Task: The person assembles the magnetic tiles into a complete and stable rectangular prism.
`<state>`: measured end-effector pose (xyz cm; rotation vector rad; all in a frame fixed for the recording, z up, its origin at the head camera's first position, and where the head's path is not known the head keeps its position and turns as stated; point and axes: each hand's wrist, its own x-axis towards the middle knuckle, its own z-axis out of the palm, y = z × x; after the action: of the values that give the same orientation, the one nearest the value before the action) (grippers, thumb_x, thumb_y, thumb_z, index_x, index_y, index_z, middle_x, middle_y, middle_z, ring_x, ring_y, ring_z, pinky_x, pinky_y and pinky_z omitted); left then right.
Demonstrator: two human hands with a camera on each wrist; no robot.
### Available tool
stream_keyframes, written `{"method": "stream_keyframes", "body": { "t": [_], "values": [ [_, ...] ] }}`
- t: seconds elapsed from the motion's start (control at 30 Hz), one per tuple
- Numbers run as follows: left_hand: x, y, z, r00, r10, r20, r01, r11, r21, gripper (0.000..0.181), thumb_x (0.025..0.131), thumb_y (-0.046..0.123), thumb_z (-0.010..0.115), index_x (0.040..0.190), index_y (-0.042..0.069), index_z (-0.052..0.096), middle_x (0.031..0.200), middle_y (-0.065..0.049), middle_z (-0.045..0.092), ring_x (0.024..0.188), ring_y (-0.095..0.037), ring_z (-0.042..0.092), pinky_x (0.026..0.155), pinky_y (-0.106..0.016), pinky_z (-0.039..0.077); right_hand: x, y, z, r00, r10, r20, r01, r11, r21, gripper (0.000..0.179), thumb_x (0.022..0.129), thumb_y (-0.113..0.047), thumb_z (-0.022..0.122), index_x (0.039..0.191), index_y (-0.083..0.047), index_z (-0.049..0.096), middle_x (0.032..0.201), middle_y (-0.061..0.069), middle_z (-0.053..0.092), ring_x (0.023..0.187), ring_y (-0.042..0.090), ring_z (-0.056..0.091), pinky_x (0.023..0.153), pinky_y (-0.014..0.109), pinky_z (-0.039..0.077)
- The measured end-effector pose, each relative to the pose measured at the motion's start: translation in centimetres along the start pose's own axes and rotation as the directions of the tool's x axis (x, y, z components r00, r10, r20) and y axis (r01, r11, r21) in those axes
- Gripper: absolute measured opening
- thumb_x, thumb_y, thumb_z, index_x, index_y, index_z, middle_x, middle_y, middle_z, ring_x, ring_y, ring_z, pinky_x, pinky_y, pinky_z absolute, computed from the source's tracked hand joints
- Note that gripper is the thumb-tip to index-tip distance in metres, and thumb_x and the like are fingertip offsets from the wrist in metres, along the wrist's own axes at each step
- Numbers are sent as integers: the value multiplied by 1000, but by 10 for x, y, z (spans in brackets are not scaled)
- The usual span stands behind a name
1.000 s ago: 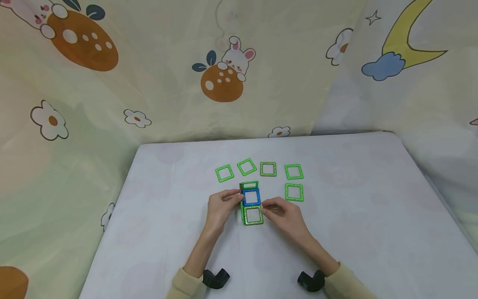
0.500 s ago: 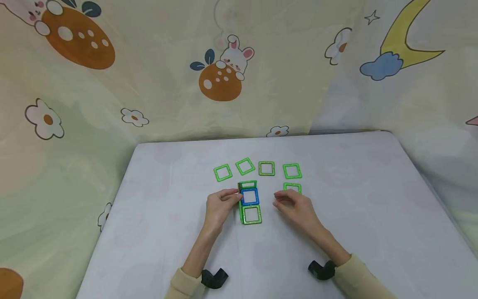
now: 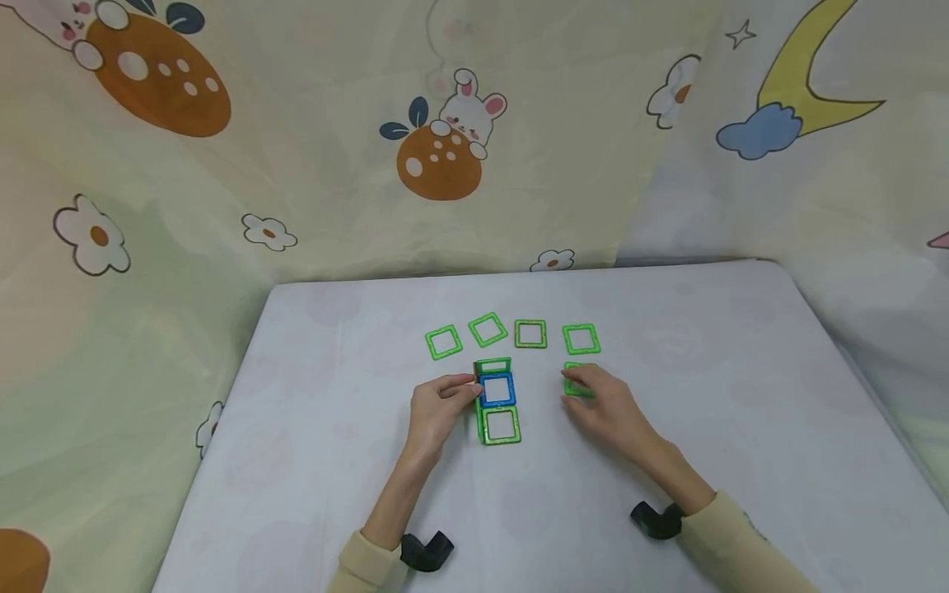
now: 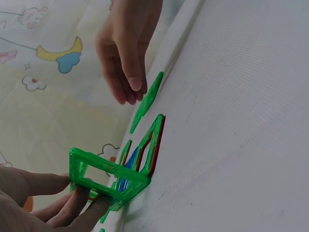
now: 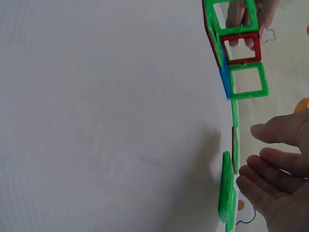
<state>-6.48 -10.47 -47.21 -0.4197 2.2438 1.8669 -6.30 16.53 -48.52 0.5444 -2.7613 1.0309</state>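
Observation:
A small structure of magnetic tiles stands mid-table in the head view, with a blue tile (image 3: 498, 404) between green ones. My left hand (image 3: 437, 408) pinches its left side. In the left wrist view, fingers and thumb hold the edge of a raised green tile (image 4: 130, 174). A red tile (image 5: 244, 61) also shows in the structure from the right wrist. My right hand (image 3: 611, 408) hovers by a loose green square tile (image 3: 578, 393), partly covering it in the head view. Its thumb and fingers are apart, and the right wrist view shows nothing between them.
Behind the structure lie several loose green tiles, among them one at the left (image 3: 443, 355), one in the middle (image 3: 530, 346) and one at the right (image 3: 582, 352). The white table (image 3: 296, 478) ends at a patterned cloth backdrop (image 3: 326, 165).
My right hand has left the structure's right side and moved right to the loose green tile, its fingers spreading. My left hand has stayed on the structure.

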Motion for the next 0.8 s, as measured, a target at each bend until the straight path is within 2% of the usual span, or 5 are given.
{"method": "stream_keyframes", "body": {
  "t": [0.13, 0.33, 0.43, 0.8],
  "values": [
    [0, 1, 0, 1000, -2, -1, 2, 1000, 0, 27, 94, 19, 76, 115, 3, 76, 98, -11, 80, 96, -17, 76, 97, -35, 59, 2, 1, -5, 999, -13, 52, 16, 999, -46, 48, 82, 0, 83, 125, 7, 65, 123, 19, 67, 115, 35, 67, 98, 50, 57],
    [-1, 1, 1, 1000, -1, -2, 1, 1000, 8, 27, 94, 19, 75, 116, 3, 76, 99, -10, 80, 98, -19, 76, 98, -36, 59, 6, 0, -11, 986, 36, 162, -15, 991, -130, 55, 84, -2, 80, 134, 7, 59, 134, 23, 61, 126, 40, 60, 105, 52, 53],
    [-1, 1, 1, 1000, 3, 1, -3, 1000, 7, 27, 95, 19, 75, 117, 3, 76, 99, -11, 80, 98, -19, 76, 97, -36, 59, 9, -1, -15, 979, 40, 197, -5, 985, -174, 57, 85, -2, 79, 136, 8, 57, 138, 25, 58, 129, 42, 56, 108, 54, 50],
    [-1, 1, 0, 1000, 9, 6, -9, 1000, -4, 28, 94, 20, 76, 116, 3, 76, 99, -11, 80, 96, -18, 77, 94, -32, 60, 22, -4, -18, 954, 70, 290, 14, 960, -280, 59, 84, 2, 76, 137, 14, 54, 138, 30, 55, 128, 42, 56, 105, 52, 52]
  ]
}}
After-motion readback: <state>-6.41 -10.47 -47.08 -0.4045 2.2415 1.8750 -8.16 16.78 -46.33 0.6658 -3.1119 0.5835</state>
